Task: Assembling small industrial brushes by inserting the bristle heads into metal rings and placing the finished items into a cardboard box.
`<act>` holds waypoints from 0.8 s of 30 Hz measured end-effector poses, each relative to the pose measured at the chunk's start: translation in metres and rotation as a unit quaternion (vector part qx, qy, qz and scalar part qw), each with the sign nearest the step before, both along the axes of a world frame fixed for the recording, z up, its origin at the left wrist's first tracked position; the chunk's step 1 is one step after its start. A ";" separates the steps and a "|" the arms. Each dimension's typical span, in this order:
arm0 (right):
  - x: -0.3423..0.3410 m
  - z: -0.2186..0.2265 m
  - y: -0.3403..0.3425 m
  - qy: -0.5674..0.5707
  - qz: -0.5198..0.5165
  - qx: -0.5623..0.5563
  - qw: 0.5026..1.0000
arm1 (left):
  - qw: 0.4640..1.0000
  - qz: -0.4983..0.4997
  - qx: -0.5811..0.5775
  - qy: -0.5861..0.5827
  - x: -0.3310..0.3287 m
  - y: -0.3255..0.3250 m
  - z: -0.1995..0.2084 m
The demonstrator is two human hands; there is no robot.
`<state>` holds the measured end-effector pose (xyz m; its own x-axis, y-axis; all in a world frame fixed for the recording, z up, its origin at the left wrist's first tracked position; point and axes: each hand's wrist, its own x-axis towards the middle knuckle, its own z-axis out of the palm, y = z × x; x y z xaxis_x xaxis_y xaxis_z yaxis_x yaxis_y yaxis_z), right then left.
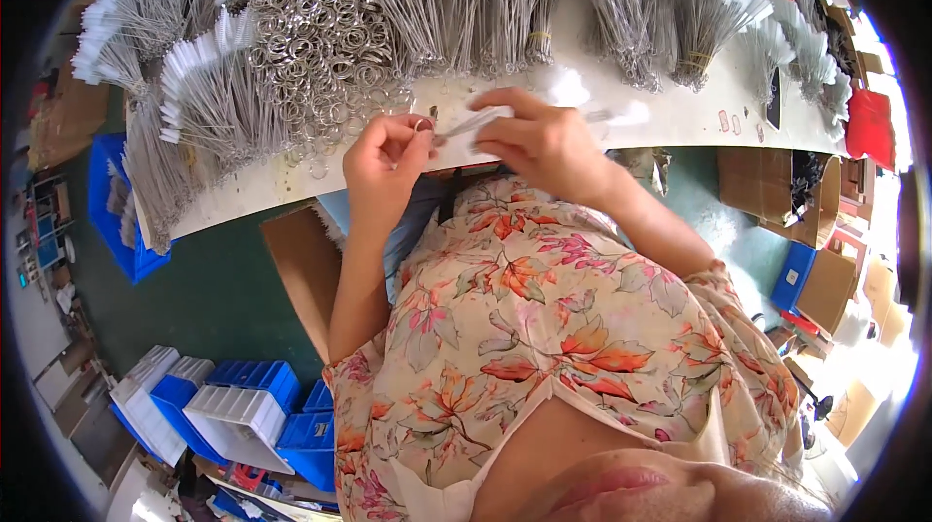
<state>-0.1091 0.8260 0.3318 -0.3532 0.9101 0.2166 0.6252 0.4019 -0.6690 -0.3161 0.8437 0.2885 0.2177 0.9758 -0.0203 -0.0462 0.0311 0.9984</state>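
Above the near edge of the table, my left hand [381, 158] pinches a small metal ring [421, 126] between thumb and fingertips. My right hand [544, 141] is just beside it, its fingers closed round thin wire-stemmed brushes [473, 124]. Their stems point toward the ring, and the pale bristles show blurred on the far side of the hand; how many there are I cannot tell. Whether a stem passes through the ring is too small to make out. Beyond my left hand lies a large heap of loose metal rings [320, 32].
Bundles of wire brushes [218, 85] with white bristles line the back and left of the white table [694, 119]. Blue bins [248, 381] stand at lower left, a blue crate [115, 216] by the table's left end. Cardboard boxes [767, 187] and a red bag [871, 129] are at right.
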 end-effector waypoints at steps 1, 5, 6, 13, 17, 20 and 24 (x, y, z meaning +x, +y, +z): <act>-0.013 0.000 0.005 0.008 0.016 0.019 1.000 | 1.000 0.001 0.001 0.003 -0.001 -0.001 0.012; -0.027 0.010 0.014 0.068 0.074 -0.038 0.994 | 0.999 0.002 0.042 -0.026 -0.014 0.001 0.053; -0.028 0.014 0.016 0.071 0.081 -0.038 0.993 | 0.997 -0.026 0.075 -0.017 -0.021 0.001 0.057; -0.023 0.039 0.014 0.238 0.125 -0.317 0.910 | 0.979 -0.092 0.174 0.048 -0.033 0.001 0.082; -0.020 0.037 0.012 0.268 0.108 -0.394 0.872 | 0.981 -0.100 0.168 0.019 -0.029 0.003 0.078; -0.021 0.039 0.011 0.279 0.114 -0.407 0.862 | 0.977 -0.100 0.185 -0.023 -0.027 0.004 0.074; -0.024 0.039 0.008 0.303 0.109 -0.409 0.854 | 0.977 -0.102 0.186 -0.016 -0.028 0.002 0.080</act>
